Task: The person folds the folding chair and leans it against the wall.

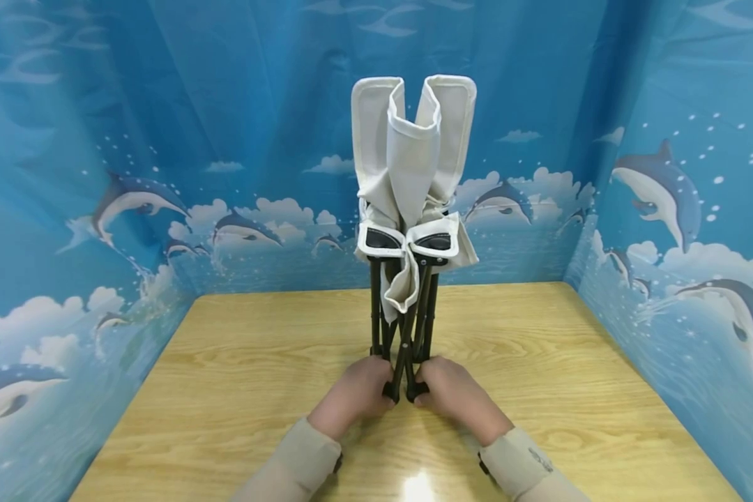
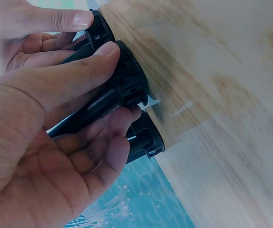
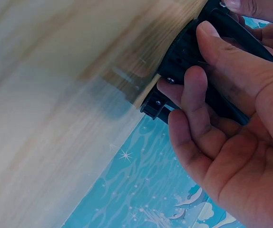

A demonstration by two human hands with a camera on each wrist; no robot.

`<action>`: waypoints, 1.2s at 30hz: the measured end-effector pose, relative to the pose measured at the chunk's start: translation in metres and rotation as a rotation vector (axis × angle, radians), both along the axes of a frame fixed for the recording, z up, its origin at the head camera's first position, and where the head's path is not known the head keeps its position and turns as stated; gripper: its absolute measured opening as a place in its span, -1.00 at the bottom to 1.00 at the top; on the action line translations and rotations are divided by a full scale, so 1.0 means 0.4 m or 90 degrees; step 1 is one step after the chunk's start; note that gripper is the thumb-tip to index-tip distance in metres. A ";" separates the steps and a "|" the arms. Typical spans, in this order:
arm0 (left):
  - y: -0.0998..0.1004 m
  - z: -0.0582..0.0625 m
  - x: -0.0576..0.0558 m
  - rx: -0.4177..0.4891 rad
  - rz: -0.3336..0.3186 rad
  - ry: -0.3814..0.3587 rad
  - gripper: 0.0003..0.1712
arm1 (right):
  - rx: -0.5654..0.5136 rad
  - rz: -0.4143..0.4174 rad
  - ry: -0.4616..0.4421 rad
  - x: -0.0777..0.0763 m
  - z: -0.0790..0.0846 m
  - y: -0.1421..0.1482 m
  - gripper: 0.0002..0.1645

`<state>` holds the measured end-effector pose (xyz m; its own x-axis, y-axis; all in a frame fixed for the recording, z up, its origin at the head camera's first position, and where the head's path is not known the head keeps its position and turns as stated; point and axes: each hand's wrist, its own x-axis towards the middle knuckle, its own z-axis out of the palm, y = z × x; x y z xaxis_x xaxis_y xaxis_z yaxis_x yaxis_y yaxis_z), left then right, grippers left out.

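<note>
A folded camp chair (image 1: pixel 414 160) stands upright on the table, with off-white fabric gathered above black tubular legs (image 1: pixel 376 300). Low at the front, my left hand (image 1: pixel 365 385) grips the left front leg by its black plastic foot (image 2: pixel 131 78). In the left wrist view its thumb lies on top of that foot and the fingers curl below. My right hand (image 1: pixel 452 389) holds the neighbouring front leg the same way, thumb and fingers around its foot (image 3: pixel 178 57). The two front legs cross just above the hands. Fabric partly hides the upper frame.
The wood-grain table (image 1: pixel 257 362) extends to both sides of the chair. Blue curtains (image 1: pixel 226 104) printed with dolphins and clouds enclose it at the back, left and right.
</note>
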<state>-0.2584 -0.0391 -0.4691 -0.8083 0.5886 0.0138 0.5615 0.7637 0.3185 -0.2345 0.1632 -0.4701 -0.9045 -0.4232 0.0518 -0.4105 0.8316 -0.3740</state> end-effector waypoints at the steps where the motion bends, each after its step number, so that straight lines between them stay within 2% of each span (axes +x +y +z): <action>1: 0.001 0.000 -0.001 -0.002 0.001 -0.002 -0.70 | 0.000 0.000 0.000 -0.001 0.000 0.000 -0.79; 8: 0.004 -0.010 -0.009 0.008 0.010 -0.006 -0.69 | 0.005 0.002 0.000 -0.010 -0.006 0.001 -0.75; 20: 0.005 -0.004 -0.030 0.024 -0.001 -0.008 -0.68 | -0.004 0.005 0.014 -0.028 -0.011 0.004 -0.66; 36: 0.010 -0.003 -0.046 0.032 0.026 -0.039 -0.75 | -0.016 -0.022 -0.012 -0.043 -0.008 0.000 -0.77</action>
<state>-0.2769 -0.0351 -0.4703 -0.8316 0.5553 -0.0081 0.5087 0.7674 0.3903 -0.2516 0.1633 -0.4734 -0.9197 -0.3901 0.0443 -0.3738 0.8356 -0.4026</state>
